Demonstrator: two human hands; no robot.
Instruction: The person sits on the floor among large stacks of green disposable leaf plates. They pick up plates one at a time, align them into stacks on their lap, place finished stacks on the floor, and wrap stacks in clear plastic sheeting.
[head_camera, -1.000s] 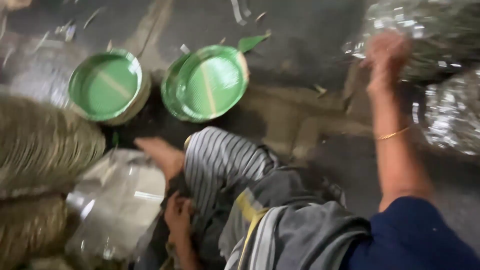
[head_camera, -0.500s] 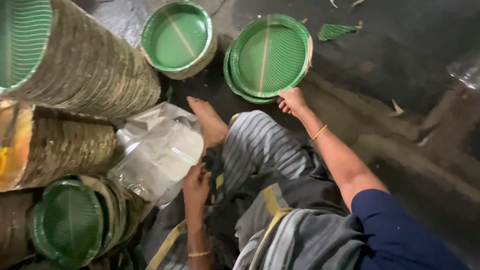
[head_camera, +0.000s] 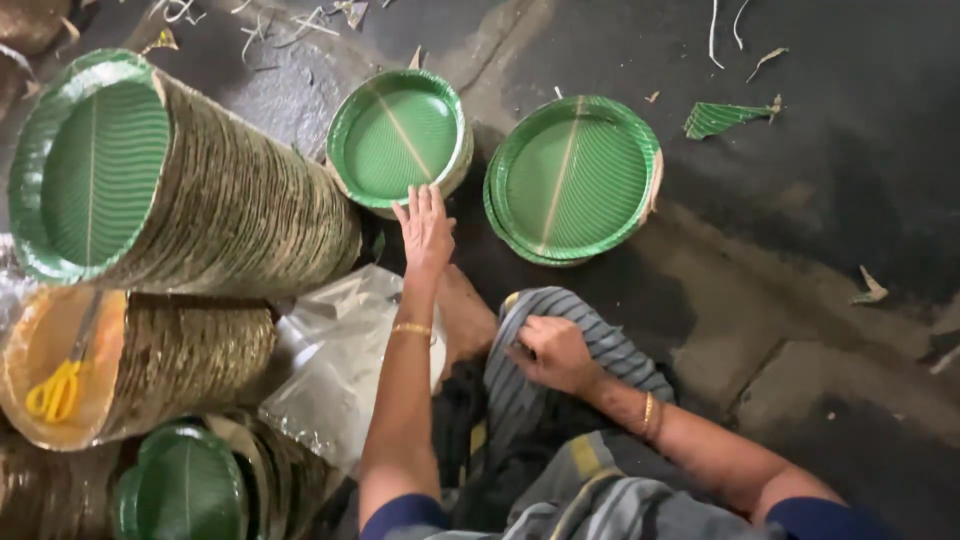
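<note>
Two low stacks of green leaf-pattern paper plates sit on the dark floor: a smaller stack (head_camera: 400, 135) and a wider stack (head_camera: 572, 178) to its right. My left hand (head_camera: 425, 228) reaches forward with flat, spread fingers, and its fingertips touch the near rim of the smaller stack. It holds nothing. My right hand (head_camera: 553, 352) rests on my knee over striped grey cloth (head_camera: 600, 350), with loosely curled fingers and nothing in them. My bare foot (head_camera: 465, 320) lies between the two arms.
Long stacks of plates lie on their sides at the left: a large green-faced one (head_camera: 170, 190), a golden one (head_camera: 150, 365) with yellow scissors (head_camera: 55, 390) in its end, and another green one (head_camera: 190, 490). A clear plastic bag (head_camera: 340, 360) lies beside my foot. Green scraps (head_camera: 725, 117) litter the floor.
My left hand has come up from beside my foot to the smaller stack's rim. My right hand has drawn back from the wider stack to my knee. The view shifted right.
</note>
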